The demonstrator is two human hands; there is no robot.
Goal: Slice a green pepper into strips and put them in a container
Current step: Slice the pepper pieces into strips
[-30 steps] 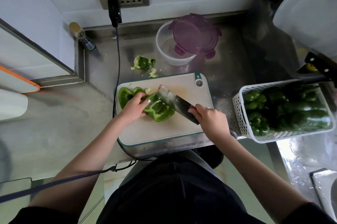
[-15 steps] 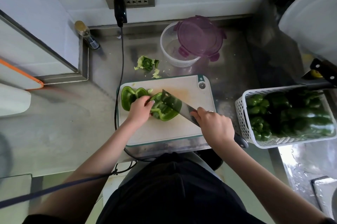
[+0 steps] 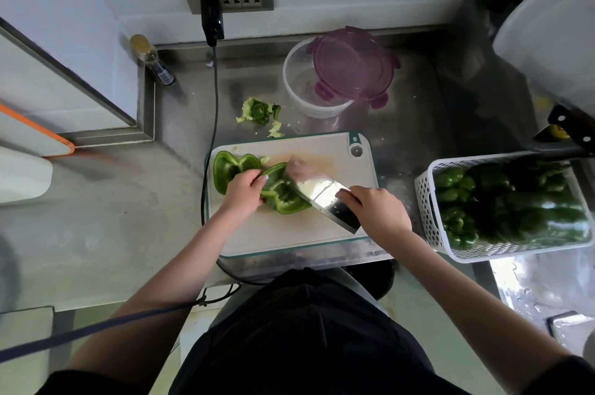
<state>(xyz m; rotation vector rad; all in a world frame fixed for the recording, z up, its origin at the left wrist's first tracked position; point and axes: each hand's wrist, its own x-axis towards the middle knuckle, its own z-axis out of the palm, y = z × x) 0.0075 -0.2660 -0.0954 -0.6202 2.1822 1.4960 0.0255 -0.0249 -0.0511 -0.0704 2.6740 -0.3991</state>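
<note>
A halved green pepper lies on the white cutting board [image 3: 322,233]. One pepper half [image 3: 285,198] sits mid-board, cut side up, and my left hand [image 3: 243,192] presses on its left part. The other pepper half [image 3: 227,166] rests at the board's far left corner. My right hand [image 3: 375,209] grips a cleaver [image 3: 318,190] whose blade lies tilted across the right side of the held half. A clear round container [image 3: 309,92] stands behind the board, with its purple lid [image 3: 352,68] leaning on the rim.
The pepper's cut-out stem and seed scraps [image 3: 259,111] lie on the steel counter behind the board. A white basket [image 3: 428,220] full of green peppers stands at the right. A black cable [image 3: 214,111] runs down from the wall socket past the board's left edge. A small bottle [image 3: 151,59] stands in the back corner.
The cleaver has shifted left and its blade now rests flatter over the pepper half. My left hand has stayed on that half, closing further over it.
</note>
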